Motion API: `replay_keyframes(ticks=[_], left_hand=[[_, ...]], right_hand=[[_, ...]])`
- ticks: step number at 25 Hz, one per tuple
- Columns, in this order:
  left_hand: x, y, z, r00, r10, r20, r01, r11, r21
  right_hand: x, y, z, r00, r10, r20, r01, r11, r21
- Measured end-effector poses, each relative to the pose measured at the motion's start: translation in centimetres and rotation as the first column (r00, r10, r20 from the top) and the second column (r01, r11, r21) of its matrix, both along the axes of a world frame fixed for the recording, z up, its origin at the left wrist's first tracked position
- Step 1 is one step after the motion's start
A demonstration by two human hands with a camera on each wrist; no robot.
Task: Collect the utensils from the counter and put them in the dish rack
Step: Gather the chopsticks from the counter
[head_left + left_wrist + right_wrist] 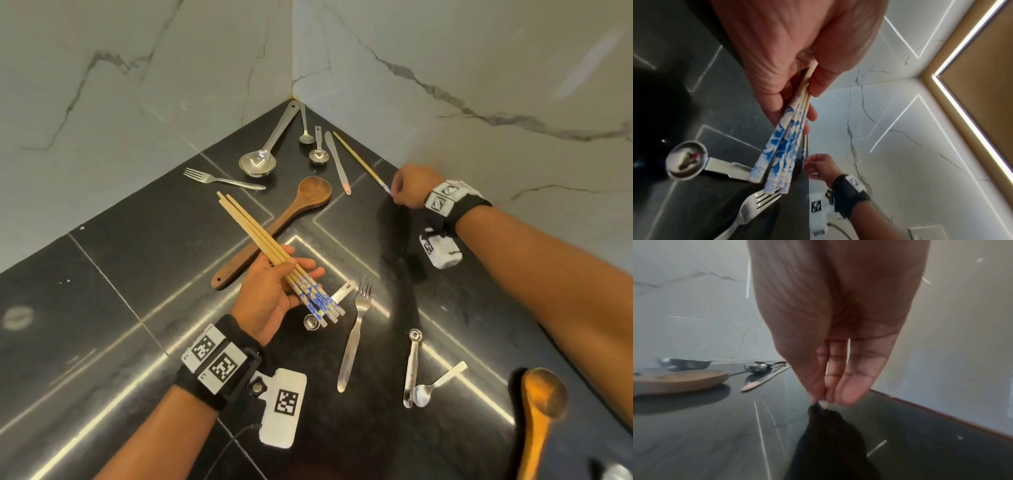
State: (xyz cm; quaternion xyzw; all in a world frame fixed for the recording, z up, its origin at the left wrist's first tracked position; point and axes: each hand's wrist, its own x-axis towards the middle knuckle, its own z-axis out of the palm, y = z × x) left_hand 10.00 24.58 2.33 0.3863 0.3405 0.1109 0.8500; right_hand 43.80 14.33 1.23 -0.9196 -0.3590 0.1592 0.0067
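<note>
My left hand point(291, 274) is raised over the black counter point(102, 291), palm up, gripping a bundle of wooden chopsticks point(253, 233) with blue-and-white patterned ends point(781, 146). Their thumb and fingers point(818, 78) close round the shafts. My right hand point(411, 186) reaches to the right wall and pinches the patterned end of a single chopstick point(359, 159) that lies on the counter, pointing into the corner. In the right wrist view the fingertips point(818, 395) meet on that end point(825, 404) just above the surface. No dish rack is in view.
Scattered on the counter are a steel ladle point(260, 161), a fork point(219, 180), a wooden spoon point(291, 212), a small spoon point(306, 130), a knife point(337, 164), another fork point(356, 329), measuring spoons point(412, 363) and a second wooden spoon point(541, 404). Marble walls close the corner.
</note>
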Motion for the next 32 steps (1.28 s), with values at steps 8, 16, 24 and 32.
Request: replay_keyframes(ticks=[8, 16, 24, 32], left_hand=[[-2.0, -3.8, 0.3, 1.000, -0.017, -0.018, 0.016, 0.998, -0.056], [-6.1, -6.3, 0.6, 0.999, 0.003, -0.038, -0.004, 1.000, -0.031], [-9.0, -10.2, 0.1, 0.995, -0.086, -0.045, 0.084, 0.995, -0.051], [-10.0, -15.8, 0.2, 0.996, -0.072, -0.050, 0.072, 0.997, -0.008]], right_hand=[[-5.1, -11.8, 0.8, 0.950, -0.242, -0.198, 0.189, 0.949, -0.252], [-11.2, -10.8, 1.7, 0.920, -0.295, -0.259, 0.306, 0.952, 0.003], [-30.5, -11.9, 5.8, 0.962, 0.112, -0.249, -0.026, 0.945, 0.327], [-35.3, -17.3, 4.9, 0.984, 0.125, -0.124, -0.058, 0.893, 0.446]])
